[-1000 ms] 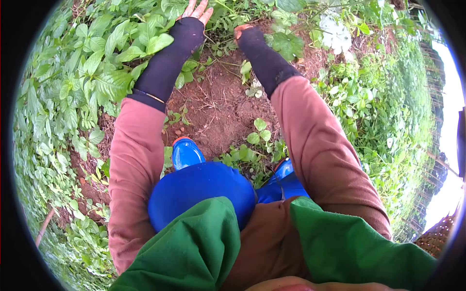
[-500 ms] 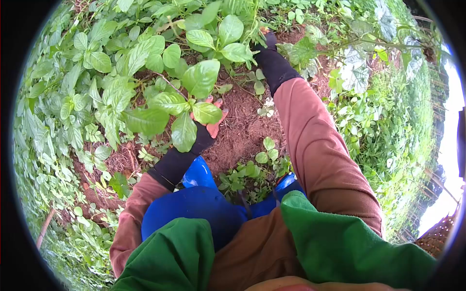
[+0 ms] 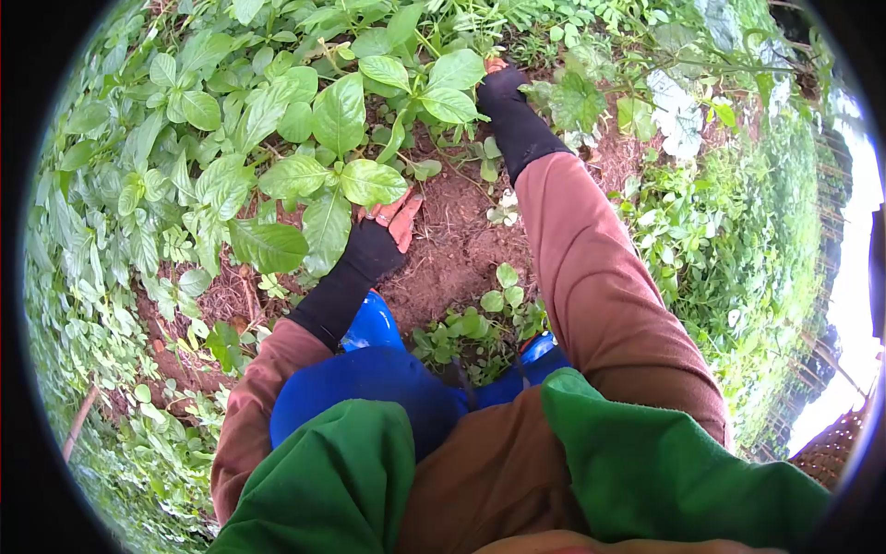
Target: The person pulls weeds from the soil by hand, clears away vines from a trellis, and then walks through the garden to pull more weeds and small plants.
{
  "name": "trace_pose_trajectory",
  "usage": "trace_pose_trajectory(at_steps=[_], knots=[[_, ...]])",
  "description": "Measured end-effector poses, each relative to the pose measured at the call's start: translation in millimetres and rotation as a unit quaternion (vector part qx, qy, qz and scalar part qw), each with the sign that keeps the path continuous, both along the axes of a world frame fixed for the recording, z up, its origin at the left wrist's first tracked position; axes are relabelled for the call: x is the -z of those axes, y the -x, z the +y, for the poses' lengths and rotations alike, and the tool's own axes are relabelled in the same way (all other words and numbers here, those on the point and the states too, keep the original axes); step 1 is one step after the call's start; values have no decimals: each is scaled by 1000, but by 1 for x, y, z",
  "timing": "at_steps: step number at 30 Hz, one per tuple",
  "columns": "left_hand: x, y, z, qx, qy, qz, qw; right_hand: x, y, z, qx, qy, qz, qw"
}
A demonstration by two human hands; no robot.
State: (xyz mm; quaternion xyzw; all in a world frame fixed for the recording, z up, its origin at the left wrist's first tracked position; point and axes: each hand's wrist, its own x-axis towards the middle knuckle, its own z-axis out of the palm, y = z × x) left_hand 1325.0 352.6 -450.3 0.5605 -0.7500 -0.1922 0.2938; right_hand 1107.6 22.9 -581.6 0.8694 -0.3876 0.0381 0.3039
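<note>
My left hand, in a black wrist covering, is low over the soil, at the base of a broad-leaved green plant. Its visible fingers are bent and close together. Leaves cover their tips, so what they hold, if anything, is hidden. My right hand reaches farther forward, among the foliage at the upper middle. Only a small part of it shows past its black wrist covering, and leaves hide the fingers. A lobed leaf is just right of that wrist.
Reddish-brown soil with dry bits lies between my arms. Small seedlings grow near my blue boots. Dense greenery spreads on the left, with low plants on the right. A stick stands at the lower left.
The broad leaves by my left hand have shifted up and left, showing more of that hand. My right hand has drawn slightly closer to me.
</note>
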Motion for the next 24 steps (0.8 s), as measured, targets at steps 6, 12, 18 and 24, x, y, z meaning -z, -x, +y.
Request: trace_pose_trajectory(at_steps=[6,12,18,24], knots=[[-12,1,-2,12,-20,27,999,-86,-7,29,29,-14,-184,982],[-14,8,-5,17,14,6,1000,-193,4,33,12,-310,-499,809],[-17,10,-4,14,7,-17,1000,-175,-1,61,199,-628,-211,722],[-20,12,-3,20,6,-29,999,-143,-14,118,24,-398,-214,892]])
